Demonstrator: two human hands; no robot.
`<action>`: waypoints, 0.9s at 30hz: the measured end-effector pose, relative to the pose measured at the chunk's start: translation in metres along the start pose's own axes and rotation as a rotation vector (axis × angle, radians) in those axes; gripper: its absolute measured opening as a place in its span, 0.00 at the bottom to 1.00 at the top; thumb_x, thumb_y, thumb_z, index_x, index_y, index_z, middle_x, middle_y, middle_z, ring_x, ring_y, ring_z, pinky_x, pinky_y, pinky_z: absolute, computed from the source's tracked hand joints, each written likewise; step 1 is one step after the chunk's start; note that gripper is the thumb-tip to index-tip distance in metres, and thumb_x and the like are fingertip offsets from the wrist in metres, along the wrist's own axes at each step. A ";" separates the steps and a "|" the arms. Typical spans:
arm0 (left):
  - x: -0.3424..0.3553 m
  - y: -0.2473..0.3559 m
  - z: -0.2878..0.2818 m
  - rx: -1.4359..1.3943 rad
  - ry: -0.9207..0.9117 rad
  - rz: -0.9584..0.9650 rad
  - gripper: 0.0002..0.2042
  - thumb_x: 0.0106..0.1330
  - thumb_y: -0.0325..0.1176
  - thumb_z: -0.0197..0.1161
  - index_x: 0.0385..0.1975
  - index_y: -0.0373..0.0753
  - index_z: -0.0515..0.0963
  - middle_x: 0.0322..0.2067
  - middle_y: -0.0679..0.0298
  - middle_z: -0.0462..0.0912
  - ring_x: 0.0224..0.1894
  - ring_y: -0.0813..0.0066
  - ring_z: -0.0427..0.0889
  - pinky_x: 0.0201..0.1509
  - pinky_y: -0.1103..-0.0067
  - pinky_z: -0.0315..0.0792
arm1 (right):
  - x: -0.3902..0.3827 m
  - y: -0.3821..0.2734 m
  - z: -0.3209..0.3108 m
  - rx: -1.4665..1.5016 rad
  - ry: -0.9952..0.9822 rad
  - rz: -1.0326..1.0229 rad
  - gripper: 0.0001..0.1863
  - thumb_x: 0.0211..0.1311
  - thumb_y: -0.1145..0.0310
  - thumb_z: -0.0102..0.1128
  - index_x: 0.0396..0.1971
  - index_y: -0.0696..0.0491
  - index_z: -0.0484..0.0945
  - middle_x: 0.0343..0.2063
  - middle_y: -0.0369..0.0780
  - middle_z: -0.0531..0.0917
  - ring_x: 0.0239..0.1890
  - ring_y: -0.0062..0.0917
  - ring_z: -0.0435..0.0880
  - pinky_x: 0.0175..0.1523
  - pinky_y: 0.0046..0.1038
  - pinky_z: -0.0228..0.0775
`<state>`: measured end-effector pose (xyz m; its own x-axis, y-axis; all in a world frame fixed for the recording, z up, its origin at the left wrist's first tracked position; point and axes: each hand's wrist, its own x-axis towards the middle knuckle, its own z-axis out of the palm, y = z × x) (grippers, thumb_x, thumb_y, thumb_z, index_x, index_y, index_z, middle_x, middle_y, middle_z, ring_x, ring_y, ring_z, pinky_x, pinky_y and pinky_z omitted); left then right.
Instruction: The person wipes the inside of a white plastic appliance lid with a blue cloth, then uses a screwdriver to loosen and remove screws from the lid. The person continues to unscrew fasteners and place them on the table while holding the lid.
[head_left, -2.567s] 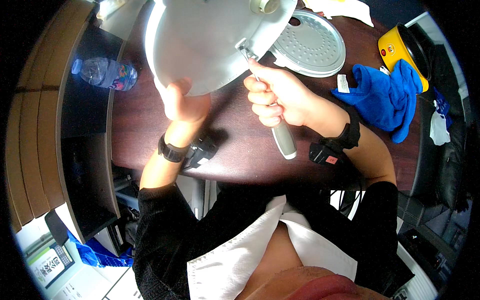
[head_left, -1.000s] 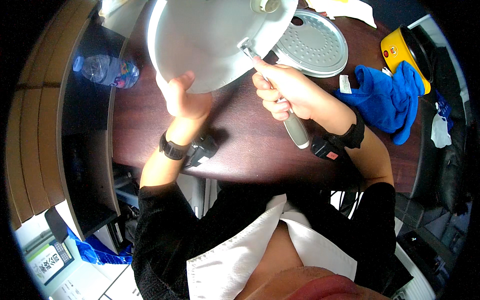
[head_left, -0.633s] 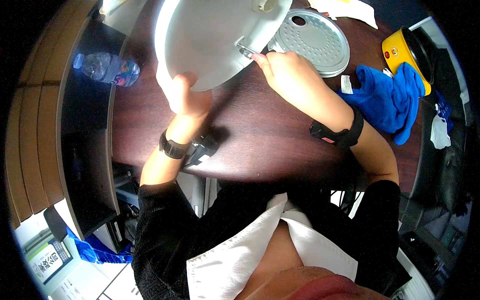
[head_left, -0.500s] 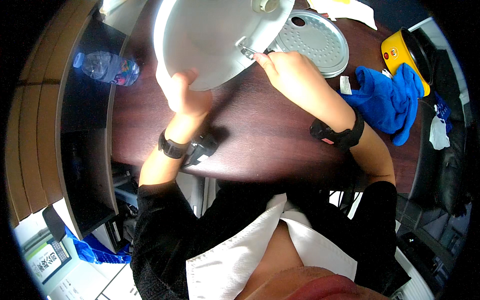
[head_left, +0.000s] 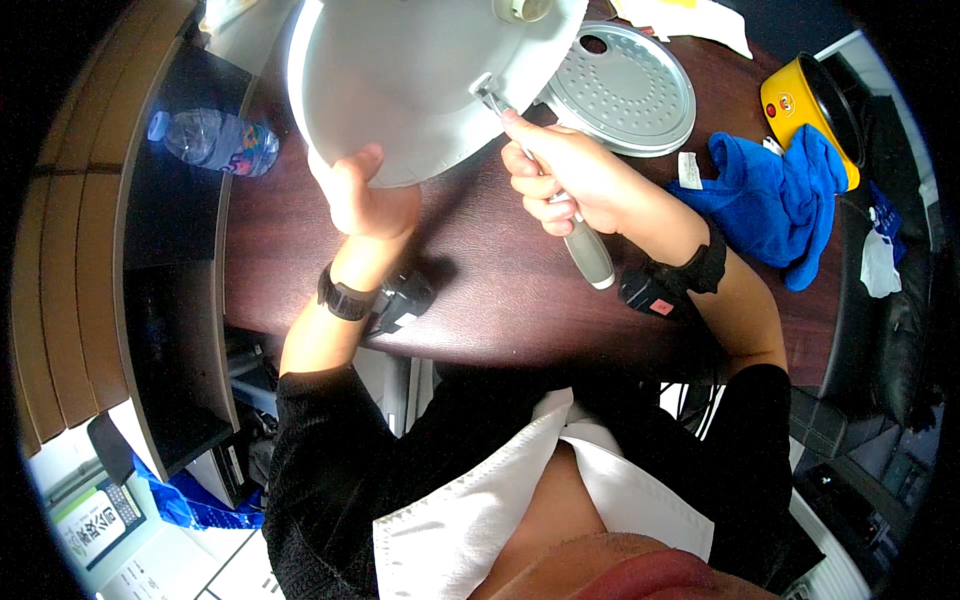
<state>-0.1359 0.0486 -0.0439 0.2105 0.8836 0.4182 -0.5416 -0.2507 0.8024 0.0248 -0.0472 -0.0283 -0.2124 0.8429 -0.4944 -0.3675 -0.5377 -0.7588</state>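
Note:
My left hand (head_left: pixel 362 195) is closed on the near rim of a large, pale grey, round shell (head_left: pixel 410 100), a shallow bowl-like piece tilted above the table. A short cylindrical fitting (head_left: pixel 522 9) sits inside it near the top of the view. Wrapped in my right hand (head_left: pixel 570 175) is a slim metal tool with a thick grey-green handle (head_left: pixel 590 258). Its metal head (head_left: pixel 488 92) meets the inner side of the shell near the right rim; its exact shape is too small to tell. Just behind my right hand lies a grey disc (head_left: pixel 630 90) with raised dots and a hole.
A blue cloth (head_left: pixel 780 200) lies at the right, against a yellow pot (head_left: pixel 795 95) with a black inside. Papers (head_left: pixel 695 25) lie at the back of the dark wooden table (head_left: pixel 500 280). A plastic water bottle (head_left: pixel 220 140) is at the left, beside a shelf unit (head_left: pixel 180 330).
My right hand has turned, so the tool's handle now shows below it. The shell has shifted slightly left. My left hand keeps its hold.

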 end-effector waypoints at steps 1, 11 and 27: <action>0.000 0.000 0.000 0.017 -0.019 0.008 0.30 0.40 0.38 0.49 0.48 0.32 0.64 0.43 0.54 0.68 0.48 0.59 0.68 0.53 0.66 0.62 | 0.001 0.002 0.001 0.026 -0.003 0.006 0.25 0.67 0.46 0.35 0.15 0.47 0.57 0.08 0.25 0.51 0.06 0.10 0.53 0.11 0.17 0.49; -0.002 0.003 0.004 0.193 -0.042 0.197 0.20 0.41 0.33 0.50 0.35 0.27 0.71 0.30 0.61 0.75 0.31 0.75 0.71 0.37 0.81 0.67 | 0.001 -0.002 0.000 -1.746 0.854 -0.754 0.22 0.60 0.56 0.50 0.13 0.55 0.78 0.09 0.44 0.76 0.13 0.36 0.78 0.21 0.33 0.70; 0.001 0.000 0.001 0.108 0.057 -0.016 0.27 0.44 0.38 0.50 0.48 0.34 0.65 0.43 0.56 0.68 0.49 0.61 0.68 0.53 0.68 0.63 | -0.001 0.003 -0.004 -0.173 0.135 -0.146 0.26 0.67 0.48 0.36 0.14 0.49 0.59 0.08 0.26 0.55 0.06 0.10 0.54 0.11 0.16 0.49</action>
<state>-0.1352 0.0494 -0.0429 0.1700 0.9082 0.3824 -0.4474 -0.2746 0.8511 0.0270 -0.0501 -0.0318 -0.0411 0.9077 -0.4175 -0.2222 -0.4157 -0.8819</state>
